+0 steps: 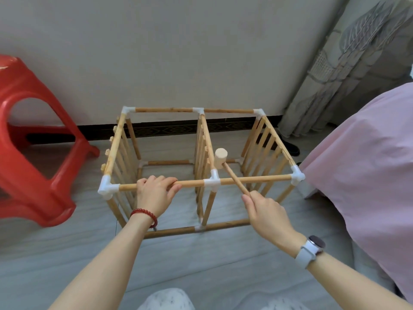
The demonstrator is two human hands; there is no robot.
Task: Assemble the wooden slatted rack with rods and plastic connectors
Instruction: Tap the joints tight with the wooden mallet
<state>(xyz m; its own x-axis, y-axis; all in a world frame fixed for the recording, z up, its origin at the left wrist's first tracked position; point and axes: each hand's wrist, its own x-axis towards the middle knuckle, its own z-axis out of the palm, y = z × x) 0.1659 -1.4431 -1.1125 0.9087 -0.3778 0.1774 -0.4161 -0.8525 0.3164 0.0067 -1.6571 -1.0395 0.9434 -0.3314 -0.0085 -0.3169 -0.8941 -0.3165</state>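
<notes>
- Nearest, the right hand [267, 212], watch on its wrist, grips the handle of a small wooden mallet [221, 161]; its head hovers just above the middle white connector [212, 181].
- The left hand [154, 193], with a red bead bracelet, curls its fingers around the near top rod [192, 183].
- The slatted rack [201, 166] stands on grey floor by the wall.
- A red stool [33, 139] sits left.
</notes>
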